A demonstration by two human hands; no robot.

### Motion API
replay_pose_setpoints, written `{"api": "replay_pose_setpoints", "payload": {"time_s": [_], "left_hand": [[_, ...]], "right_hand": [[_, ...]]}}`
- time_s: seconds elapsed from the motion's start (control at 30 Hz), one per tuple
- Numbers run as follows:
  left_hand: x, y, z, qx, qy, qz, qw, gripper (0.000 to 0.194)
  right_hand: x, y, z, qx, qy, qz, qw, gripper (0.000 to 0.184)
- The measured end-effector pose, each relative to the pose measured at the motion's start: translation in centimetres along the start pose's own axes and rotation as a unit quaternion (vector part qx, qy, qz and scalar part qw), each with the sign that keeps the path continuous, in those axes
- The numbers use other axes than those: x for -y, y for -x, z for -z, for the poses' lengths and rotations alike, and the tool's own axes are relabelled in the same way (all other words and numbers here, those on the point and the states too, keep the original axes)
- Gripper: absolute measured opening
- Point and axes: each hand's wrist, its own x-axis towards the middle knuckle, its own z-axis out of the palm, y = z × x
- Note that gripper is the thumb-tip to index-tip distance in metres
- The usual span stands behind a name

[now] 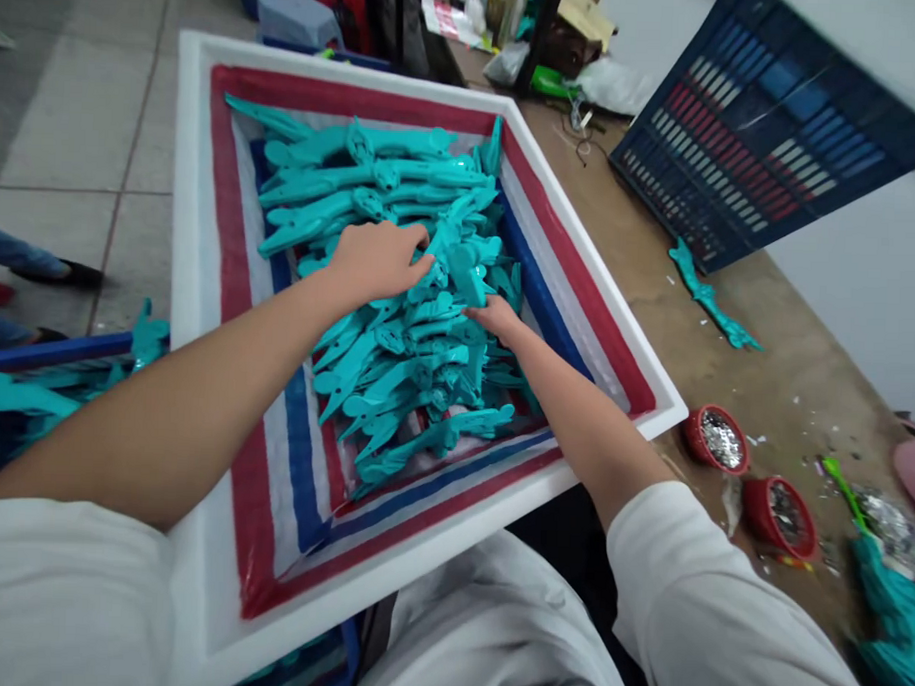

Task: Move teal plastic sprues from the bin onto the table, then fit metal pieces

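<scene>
A white foam box (193, 174) lined with red, white and blue striped sheeting holds a heap of teal plastic clips (396, 381). My left hand (377, 260) lies palm down on top of the heap, its fingers curled over a bunch of clips. My right hand (496, 314) reaches into the pile from the right; its fingers are buried among the clips and mostly hidden. Both forearms stretch over the box's near rim.
A brown table (727, 372) to the right carries one loose teal clip (710, 297), a tilted blue crate (765, 124), and two small red cups (716, 437) of shiny bits. More teal clips lie in a blue bin (43, 379) at left. Someone's shoes show on the tiled floor.
</scene>
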Motion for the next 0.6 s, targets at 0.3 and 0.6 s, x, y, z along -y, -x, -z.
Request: {"api": "replay_pose_setpoints", "payload": {"time_s": [0.3, 0.6], "left_hand": [[-1.2, 0.5, -3.6, 0.229, 0.210, -0.170, 0.935, 0.104], [-0.8, -0.4, -7.5, 0.039, 0.387, -0.140, 0.910, 0.091]], "right_hand": [[1.5, 0.6, 10.3, -0.212, -0.313, 0.179, 0.909, 0.045], [3.7, 1.6, 7.4, -0.049, -0.434, 0.191, 0.879, 0.091]]}}
